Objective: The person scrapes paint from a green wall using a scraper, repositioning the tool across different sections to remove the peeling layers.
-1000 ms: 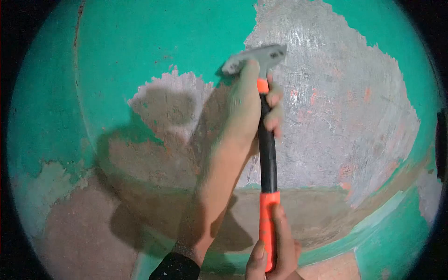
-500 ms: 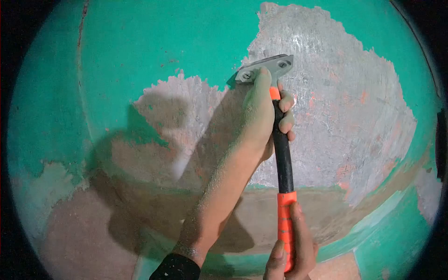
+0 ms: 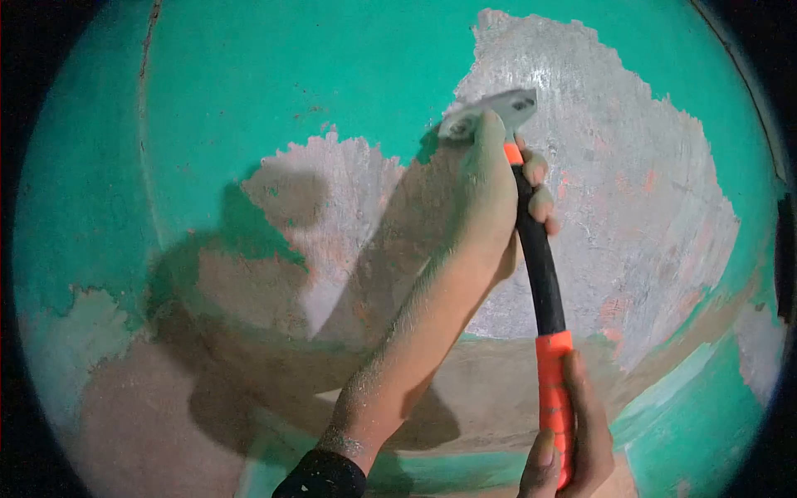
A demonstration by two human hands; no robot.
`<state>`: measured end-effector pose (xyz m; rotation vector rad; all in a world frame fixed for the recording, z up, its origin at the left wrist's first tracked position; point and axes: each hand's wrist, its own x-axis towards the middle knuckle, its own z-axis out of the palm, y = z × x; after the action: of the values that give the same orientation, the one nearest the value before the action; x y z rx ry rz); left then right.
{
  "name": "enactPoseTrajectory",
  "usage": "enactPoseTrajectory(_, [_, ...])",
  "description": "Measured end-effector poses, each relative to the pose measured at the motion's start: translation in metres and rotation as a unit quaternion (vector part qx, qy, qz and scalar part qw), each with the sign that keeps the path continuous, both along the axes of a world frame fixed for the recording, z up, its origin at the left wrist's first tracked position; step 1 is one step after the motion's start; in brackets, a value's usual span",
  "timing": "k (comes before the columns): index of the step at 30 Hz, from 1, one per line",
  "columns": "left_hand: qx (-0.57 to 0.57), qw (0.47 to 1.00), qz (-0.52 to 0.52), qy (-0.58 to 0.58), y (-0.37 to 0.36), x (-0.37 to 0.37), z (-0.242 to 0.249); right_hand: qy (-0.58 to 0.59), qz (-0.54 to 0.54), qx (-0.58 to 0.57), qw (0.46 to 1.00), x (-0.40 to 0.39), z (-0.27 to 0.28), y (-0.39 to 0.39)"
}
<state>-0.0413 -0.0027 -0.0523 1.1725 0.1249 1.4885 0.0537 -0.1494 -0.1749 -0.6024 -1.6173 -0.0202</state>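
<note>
A paint scraper [image 3: 544, 282] with a metal blade head, a black shaft and an orange grip is held in both hands against the wall. Near the head, my left hand [image 3: 490, 191] is closed around the upper shaft, its thumb pressed on the metal. Lower down, my right hand [image 3: 581, 432] wraps the orange grip at the bottom right. The blade head [image 3: 490, 114] lies at the border between green paint [image 3: 332, 66] and a bare grey patch [image 3: 639, 199]. Slight blur hides whether its whole edge touches the wall.
A brownish ledge-like band [image 3: 290, 369] curves across the wall below the patch. Dark shadows of the arm and tool fall on the left part. A crack [image 3: 148, 50] runs down the wall at the left. Pale scraped spots [image 3: 91, 319] show at the lower left.
The scraper and both hands have shifted right, the grip end more than the head. The shaft now leans more, with its top to the left. Both hands keep their hold.
</note>
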Motion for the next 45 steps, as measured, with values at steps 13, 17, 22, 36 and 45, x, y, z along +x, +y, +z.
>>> enactPoseTrajectory(13, [0.024, 0.999, 0.012, -0.033, -0.001, -0.003, 0.009, 0.023, -0.101, -0.093, 0.990, -0.009, -0.013, -0.009])
enactPoseTrajectory(17, [0.022, 1.000, 0.008, 0.012, 0.006, -0.005, 0.002, 0.065, -0.113, -0.082, 0.988, -0.018, -0.017, -0.006])
enactPoseTrajectory(22, [0.073, 0.997, 0.025, 0.003, 0.015, -0.005, 0.018, 0.032, -0.092, -0.034, 0.995, -0.020, -0.002, 0.007])
enactPoseTrajectory(36, [0.018, 1.000, 0.004, -0.008, 0.007, -0.002, 0.014, -0.005, -0.012, 0.058, 0.998, -0.004, 0.004, 0.011])
enactPoseTrajectory(45, [0.039, 0.999, -0.008, -0.031, 0.001, 0.002, 0.028, 0.005, -0.020, 0.034, 0.999, -0.002, 0.012, 0.008])
